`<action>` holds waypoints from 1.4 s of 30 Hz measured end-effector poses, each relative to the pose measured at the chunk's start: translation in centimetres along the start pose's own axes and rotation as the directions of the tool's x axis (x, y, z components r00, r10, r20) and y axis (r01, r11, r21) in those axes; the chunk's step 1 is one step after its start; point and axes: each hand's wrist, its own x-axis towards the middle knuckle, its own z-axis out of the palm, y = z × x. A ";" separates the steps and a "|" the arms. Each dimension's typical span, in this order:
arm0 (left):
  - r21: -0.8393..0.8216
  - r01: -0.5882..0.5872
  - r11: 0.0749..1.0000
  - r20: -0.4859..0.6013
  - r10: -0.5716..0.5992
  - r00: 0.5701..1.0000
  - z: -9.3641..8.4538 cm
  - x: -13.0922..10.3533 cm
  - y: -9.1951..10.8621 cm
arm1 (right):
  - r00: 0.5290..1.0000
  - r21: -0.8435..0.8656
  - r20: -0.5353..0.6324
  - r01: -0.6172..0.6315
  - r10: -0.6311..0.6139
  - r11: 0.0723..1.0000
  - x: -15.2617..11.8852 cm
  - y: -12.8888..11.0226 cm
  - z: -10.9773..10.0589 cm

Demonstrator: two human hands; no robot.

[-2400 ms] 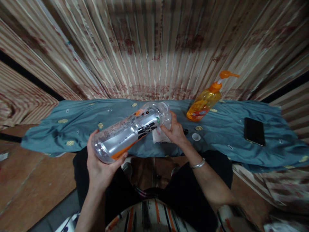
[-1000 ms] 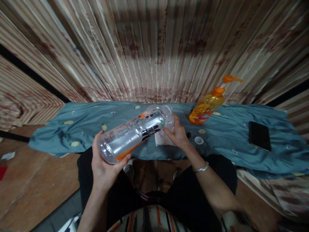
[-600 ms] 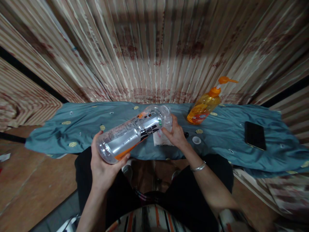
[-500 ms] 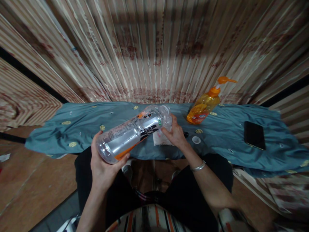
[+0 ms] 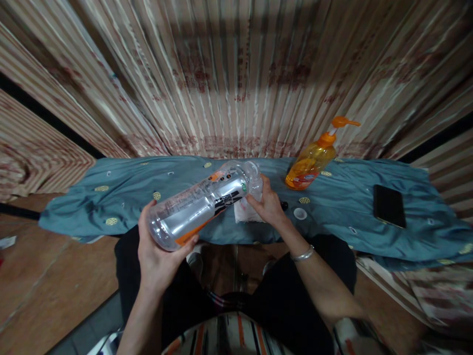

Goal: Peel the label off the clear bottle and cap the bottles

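My left hand (image 5: 158, 256) is wrapped round the base of a large clear plastic bottle (image 5: 195, 209) with a silver, black and orange label. That bottle is tilted, its neck end up and to the right. At its mouth, my right hand (image 5: 268, 202) is closed on a small clear plastic container (image 5: 254, 177); its exact kind is hard to make out. Mouth and container meet or overlap in view. Below them a white folded tissue (image 5: 246, 212) lies on the cloth, partly hidden by my right hand. Beside my wrist are a small white cap (image 5: 300, 214) and a small black object (image 5: 284, 205).
A pump bottle of orange liquid (image 5: 306, 165) stands at the back right. A dark phone (image 5: 389, 206) lies at the right on the blue-green cloth (image 5: 129, 185). Behind the narrow table hangs a striped curtain (image 5: 221, 74), close to its back edge.
Almost nothing differs. Both hands keep their hold on the large bottle and the small container, and the view has shifted only very slightly.
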 end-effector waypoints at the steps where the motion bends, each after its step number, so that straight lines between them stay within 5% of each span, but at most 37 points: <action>1: -0.005 -0.007 1.000 -0.003 0.007 1.000 0.0 0.0 0.0 | 1.000 0.004 0.000 0.000 0.000 1.000 0.0 0.0 0.0; 42: 0.019 -0.015 1.000 0.014 0.015 1.000 0.0 -0.1 0.7 | 1.000 -0.026 0.005 -0.006 0.006 1.000 0.1 0.1 0.0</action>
